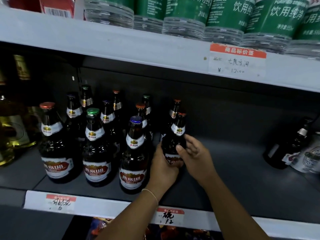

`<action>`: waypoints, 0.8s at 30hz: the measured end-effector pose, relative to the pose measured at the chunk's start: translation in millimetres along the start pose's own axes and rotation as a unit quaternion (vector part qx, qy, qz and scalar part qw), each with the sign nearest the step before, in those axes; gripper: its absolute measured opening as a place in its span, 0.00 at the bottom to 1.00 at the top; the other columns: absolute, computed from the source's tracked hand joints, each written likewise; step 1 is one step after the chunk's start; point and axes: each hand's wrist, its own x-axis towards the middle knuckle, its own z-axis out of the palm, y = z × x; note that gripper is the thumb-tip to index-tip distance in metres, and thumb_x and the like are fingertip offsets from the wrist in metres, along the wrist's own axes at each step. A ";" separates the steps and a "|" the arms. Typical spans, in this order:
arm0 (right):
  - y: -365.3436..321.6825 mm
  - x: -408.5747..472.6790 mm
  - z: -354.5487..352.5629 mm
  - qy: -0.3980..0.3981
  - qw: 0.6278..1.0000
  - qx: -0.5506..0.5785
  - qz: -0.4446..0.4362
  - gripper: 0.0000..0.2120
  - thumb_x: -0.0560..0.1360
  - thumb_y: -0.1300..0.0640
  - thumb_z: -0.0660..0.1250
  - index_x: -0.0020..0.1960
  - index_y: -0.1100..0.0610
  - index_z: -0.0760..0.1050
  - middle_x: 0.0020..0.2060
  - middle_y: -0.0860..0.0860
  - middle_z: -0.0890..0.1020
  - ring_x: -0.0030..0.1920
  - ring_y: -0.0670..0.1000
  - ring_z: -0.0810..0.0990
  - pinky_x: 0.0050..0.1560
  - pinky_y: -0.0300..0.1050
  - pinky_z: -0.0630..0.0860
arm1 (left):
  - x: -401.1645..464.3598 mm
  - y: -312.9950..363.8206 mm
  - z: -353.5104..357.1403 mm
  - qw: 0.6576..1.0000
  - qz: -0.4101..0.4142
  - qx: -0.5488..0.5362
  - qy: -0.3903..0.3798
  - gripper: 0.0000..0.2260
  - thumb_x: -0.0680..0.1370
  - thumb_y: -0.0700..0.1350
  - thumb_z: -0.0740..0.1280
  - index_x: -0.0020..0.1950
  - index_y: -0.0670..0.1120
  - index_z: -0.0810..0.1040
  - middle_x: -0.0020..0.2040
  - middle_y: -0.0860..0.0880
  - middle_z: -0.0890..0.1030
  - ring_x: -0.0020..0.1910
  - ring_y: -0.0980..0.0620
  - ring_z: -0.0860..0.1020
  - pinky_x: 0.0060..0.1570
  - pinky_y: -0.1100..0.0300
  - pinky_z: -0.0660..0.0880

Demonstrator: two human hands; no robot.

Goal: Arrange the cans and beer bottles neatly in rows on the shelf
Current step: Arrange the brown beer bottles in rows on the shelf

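Note:
Several dark brown beer bottles with white and red labels stand in rows on the grey shelf [233,170]. My left hand [162,167] grips the lower body of a red-capped beer bottle [176,134] at the right end of the group. My right hand [194,153] holds the same bottle from the right, thumb across its front. A blue-capped bottle [134,153] stands just left of it in the front row. Another red-capped bottle [174,108] stands right behind the held one.
A dark bottle [285,144] and a printed can [310,153] lean at the shelf's far right. Yellow oil bottles [10,129] stand at the left. Green-labelled water bottles [225,16] fill the shelf above. Price tags [170,216] line the front edge.

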 end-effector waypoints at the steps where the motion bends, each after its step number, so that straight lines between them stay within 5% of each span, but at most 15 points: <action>1: 1.8 0.9 0.7 0.002 1.000 0.005 0.002 0.21 0.76 0.62 0.70 0.66 0.49 0.72 0.54 0.44 0.84 0.56 0.43 0.82 0.56 0.40 0.79 | 0.8 -1.2 -0.5 1.000 0.004 -0.003 -0.001 0.30 0.67 0.35 0.75 0.64 0.53 0.70 0.54 0.54 0.81 0.53 0.60 0.80 0.56 0.53 0.79; 6: 7.9 -0.3 0.3 0.004 1.000 0.026 0.011 0.19 0.76 0.59 0.70 0.64 0.46 0.72 0.56 0.45 0.83 0.58 0.42 0.82 0.58 0.40 0.78 | 0.1 4.9 -5.2 1.000 0.006 -0.004 -0.030 0.37 0.67 0.35 0.76 0.71 0.52 0.64 0.59 0.54 0.79 0.59 0.59 0.78 0.61 0.55 0.76; 11: 29.1 -18.0 1.2 -0.005 0.998 0.058 0.038 0.17 0.78 0.63 0.66 0.66 0.56 0.74 0.56 0.48 0.85 0.59 0.46 0.81 0.58 0.37 0.77 | -20.5 -2.5 -13.2 0.996 0.018 0.074 -0.040 0.37 0.69 0.34 0.69 0.74 0.50 0.59 0.64 0.53 0.75 0.64 0.61 0.72 0.67 0.60 0.70; 14: 35.7 -23.7 5.0 -0.007 0.998 0.057 0.041 0.16 0.79 0.64 0.66 0.65 0.54 0.75 0.52 0.41 0.85 0.57 0.41 0.82 0.54 0.32 0.76 | -27.5 -1.0 -18.2 0.993 0.024 0.103 -0.045 0.32 0.69 0.31 0.65 0.69 0.53 0.63 0.61 0.55 0.74 0.62 0.62 0.72 0.65 0.71 0.67; 17: 37.9 -23.1 8.1 0.004 0.998 0.048 0.032 0.16 0.78 0.65 0.65 0.63 0.52 0.75 0.51 0.39 0.85 0.57 0.40 0.81 0.53 0.30 0.76 | -29.2 0.5 -20.8 0.991 0.011 0.121 -0.057 0.34 0.69 0.29 0.63 0.74 0.46 0.61 0.61 0.57 0.69 0.63 0.64 0.66 0.58 0.83 0.57; 24: 43.9 -22.3 14.8 0.029 0.998 0.048 0.018 0.17 0.78 0.65 0.67 0.65 0.54 0.76 0.56 0.46 0.84 0.60 0.46 0.81 0.57 0.35 0.76 | -28.2 -1.0 -23.5 0.989 -0.028 0.131 -0.066 0.39 0.72 0.31 0.62 0.79 0.46 0.48 0.74 0.49 0.65 0.72 0.58 0.60 0.69 0.69 0.54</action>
